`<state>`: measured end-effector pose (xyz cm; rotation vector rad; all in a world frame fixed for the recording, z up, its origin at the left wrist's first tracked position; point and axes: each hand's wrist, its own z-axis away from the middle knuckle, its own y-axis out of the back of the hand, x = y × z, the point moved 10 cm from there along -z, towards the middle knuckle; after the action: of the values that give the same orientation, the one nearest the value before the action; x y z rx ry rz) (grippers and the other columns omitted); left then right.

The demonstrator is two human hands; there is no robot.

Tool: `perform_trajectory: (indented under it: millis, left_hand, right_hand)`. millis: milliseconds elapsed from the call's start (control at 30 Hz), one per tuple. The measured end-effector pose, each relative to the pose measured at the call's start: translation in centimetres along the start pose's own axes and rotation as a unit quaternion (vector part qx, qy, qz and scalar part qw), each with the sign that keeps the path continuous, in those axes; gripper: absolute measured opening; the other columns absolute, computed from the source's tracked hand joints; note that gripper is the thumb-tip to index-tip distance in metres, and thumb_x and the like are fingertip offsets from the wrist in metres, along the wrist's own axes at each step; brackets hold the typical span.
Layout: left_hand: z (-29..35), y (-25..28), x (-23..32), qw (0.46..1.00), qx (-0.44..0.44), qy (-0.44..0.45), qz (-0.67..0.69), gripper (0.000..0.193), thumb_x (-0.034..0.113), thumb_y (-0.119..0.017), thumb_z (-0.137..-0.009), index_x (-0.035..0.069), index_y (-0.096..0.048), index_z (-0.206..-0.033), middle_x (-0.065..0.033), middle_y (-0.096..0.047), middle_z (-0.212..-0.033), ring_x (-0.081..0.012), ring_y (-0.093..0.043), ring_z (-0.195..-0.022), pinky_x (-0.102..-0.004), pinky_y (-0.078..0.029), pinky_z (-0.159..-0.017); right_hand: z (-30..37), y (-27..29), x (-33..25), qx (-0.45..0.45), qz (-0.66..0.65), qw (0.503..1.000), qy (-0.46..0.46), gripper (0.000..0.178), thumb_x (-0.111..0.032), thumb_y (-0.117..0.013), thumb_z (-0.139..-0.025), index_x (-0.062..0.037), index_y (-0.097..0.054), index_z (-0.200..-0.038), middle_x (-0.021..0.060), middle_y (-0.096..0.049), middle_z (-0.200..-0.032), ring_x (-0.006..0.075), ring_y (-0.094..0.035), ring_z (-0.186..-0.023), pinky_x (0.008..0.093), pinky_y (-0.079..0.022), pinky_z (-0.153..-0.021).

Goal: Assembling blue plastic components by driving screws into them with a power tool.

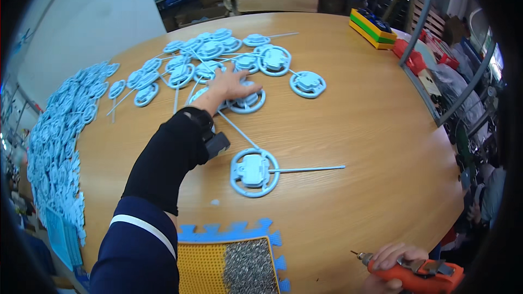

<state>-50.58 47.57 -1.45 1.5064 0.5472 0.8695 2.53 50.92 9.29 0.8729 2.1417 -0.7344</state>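
beyond yellow perforated tray (200, 267), left hand (230, 83) spreads fingers over pale-blue plastic rings (249, 101); rightward, right hand (397, 256) clamps orange power tool (427, 277).

The sleeved left arm (158, 179) is stretched far forward and slightly rightward, with the left hand (229, 83) turned palm down and its fingers spread apart. The right hand (395, 254) is held low, near the lower edge of the view, its fingers curled in a grip.
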Motion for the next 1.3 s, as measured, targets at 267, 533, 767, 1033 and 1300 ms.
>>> perform_trajectory:
  millis: [267,533,767,1033,1300]
  left_hand:
    - [18.4,1.4,-11.6,0.999,0.03,-0.019,-0.011,0.071,0.07,-0.06,-0.07,0.027,-0.059,-0.127,-0.0102,-0.04,-0.142,-0.0396,-0.034,-0.13,-0.0584,-0.035,-0.101]
    - [34.3,4.5,-22.2,0.997,0.054,-0.057,0.02,0.06,0.059,-0.061,-0.077,0.023,-0.06,-0.125,-0.012,-0.048,-0.135,-0.0363,-0.041,-0.127,-0.0498,-0.038,-0.101]
    - [42.4,8.4,-34.0,0.936,0.249,0.111,0.224,0.064,0.057,-0.06,-0.079,0.013,-0.06,-0.125,-0.0156,-0.05,-0.134,-0.0347,-0.047,-0.122,-0.0448,-0.036,-0.103]
    - [43.2,6.1,-33.9,0.968,0.027,0.224,0.113,0.068,0.063,-0.064,-0.072,0.017,-0.063,-0.122,-0.0104,-0.053,-0.132,-0.0295,-0.04,-0.128,-0.046,-0.034,-0.103]
    - [44.0,6.4,-34.4,0.964,0.178,0.069,0.187,0.059,0.044,-0.079,-0.067,0.011,-0.063,-0.113,-0.015,-0.061,-0.113,-0.0308,-0.054,-0.109,-0.0404,-0.043,-0.091]
  right_hand:
    - [1.7,-0.6,1.4,0.013,-0.022,0.997,-0.072,0.056,-0.035,-0.073,-0.082,-0.0042,-0.042,-0.117,0.0045,-0.051,-0.079,0.0128,-0.05,-0.069,0.0264,-0.042,-0.061]
    - [4.4,-3.9,2.1,-0.079,0.05,0.989,-0.112,0.05,-0.006,-0.069,-0.084,0.0007,-0.043,-0.127,0.0048,-0.056,-0.094,0.0133,-0.055,-0.084,0.0273,-0.046,-0.079]
    - [6.1,-4.6,-0.5,-0.123,0.099,0.982,-0.1,0.053,-0.006,-0.065,-0.087,0.0008,-0.038,-0.132,0.0084,-0.055,-0.106,0.0147,-0.054,-0.095,0.0298,-0.044,-0.09]
    - [6.6,-3.0,-6.5,0.03,0.188,0.981,0.046,0.046,-0.008,-0.056,-0.094,0.0004,-0.037,-0.135,0.0143,-0.052,-0.125,0.0219,-0.053,-0.111,0.036,-0.039,-0.101]
    - [7.2,-2.4,-6.5,0.043,0.208,0.975,0.057,0.044,-0.006,-0.053,-0.095,-0.0008,-0.037,-0.136,0.0128,-0.051,-0.129,0.0219,-0.048,-0.12,0.0354,-0.034,-0.106]
